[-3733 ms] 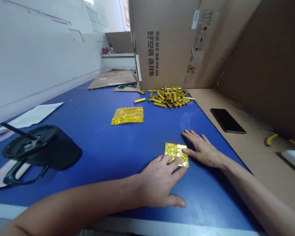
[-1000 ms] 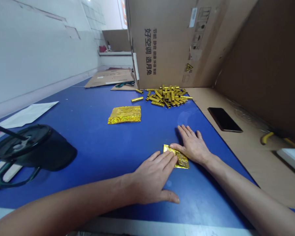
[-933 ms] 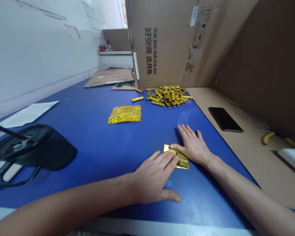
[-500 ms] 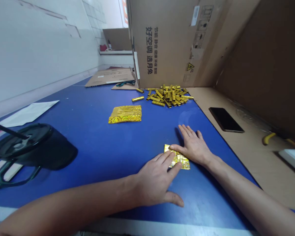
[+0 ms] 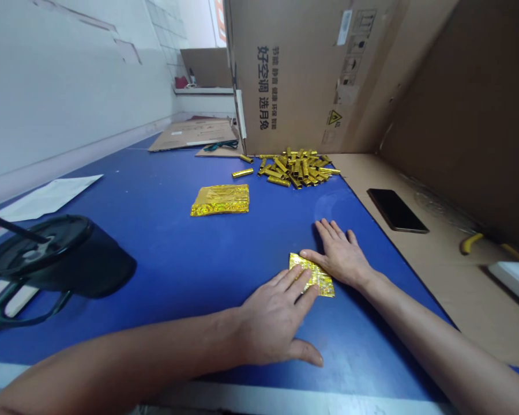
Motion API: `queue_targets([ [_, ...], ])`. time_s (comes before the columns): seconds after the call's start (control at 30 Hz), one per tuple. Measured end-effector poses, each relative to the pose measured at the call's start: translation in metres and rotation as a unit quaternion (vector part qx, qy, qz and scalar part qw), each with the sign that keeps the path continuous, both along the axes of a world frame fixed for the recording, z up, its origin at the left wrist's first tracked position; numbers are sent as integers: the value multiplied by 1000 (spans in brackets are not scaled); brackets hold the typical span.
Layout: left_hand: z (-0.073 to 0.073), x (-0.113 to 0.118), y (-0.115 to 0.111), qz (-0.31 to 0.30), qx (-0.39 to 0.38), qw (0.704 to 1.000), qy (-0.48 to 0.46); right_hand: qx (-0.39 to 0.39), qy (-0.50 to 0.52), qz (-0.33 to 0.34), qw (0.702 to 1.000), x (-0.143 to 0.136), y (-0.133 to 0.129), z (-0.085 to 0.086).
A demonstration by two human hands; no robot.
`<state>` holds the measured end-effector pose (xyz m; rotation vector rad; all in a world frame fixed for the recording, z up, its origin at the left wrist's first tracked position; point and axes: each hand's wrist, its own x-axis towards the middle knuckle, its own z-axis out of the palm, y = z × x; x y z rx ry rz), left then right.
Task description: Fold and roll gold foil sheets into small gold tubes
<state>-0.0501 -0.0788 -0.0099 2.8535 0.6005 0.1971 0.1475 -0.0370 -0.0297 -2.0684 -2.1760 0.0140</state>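
Observation:
A shiny gold foil sheet [image 5: 324, 282] lies flat on the blue tabletop [image 5: 173, 253] between my hands. My left hand [image 5: 279, 317] has its fingers stretched over the sheet's near left part, with the thumb spread apart. At the sheet's far right edge, my right hand [image 5: 343, 253] lies flat with its thumb on the foil and its other fingers on the table. Farther off sits a stack of gold foil sheets [image 5: 220, 200]. Behind it are a heap of small gold foil tubes [image 5: 298, 170] and a separate gold tube [image 5: 243, 173].
A dark lidded mug [image 5: 82, 259] with a straw and handle stands at left, near a white paper [image 5: 54, 196]. A large cardboard box [image 5: 303, 75] rises behind the tubes. On the right, a phone [image 5: 397, 210] lies on cardboard near a yellow curved object [image 5: 471, 244].
My hands stay almost where they were. The fingers of my left hand have shifted very slightly on the foil sheet, and more of its surface shows.

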Motion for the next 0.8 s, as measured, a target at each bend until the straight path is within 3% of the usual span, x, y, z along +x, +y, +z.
queue_targets([
  [0.2, 11, -6, 11, 8, 29, 1000, 0, -5, -1, -1, 1000, -1, 0, -1],
  [0.33, 6, -7, 9, -8, 52, 998, 15, -2, 1, 1, 1000, -2, -2, 0],
  [0.8, -8, 3, -7, 42, 103, 994, 20, 47, -41, 20, 998, -8, -7, 2],
])
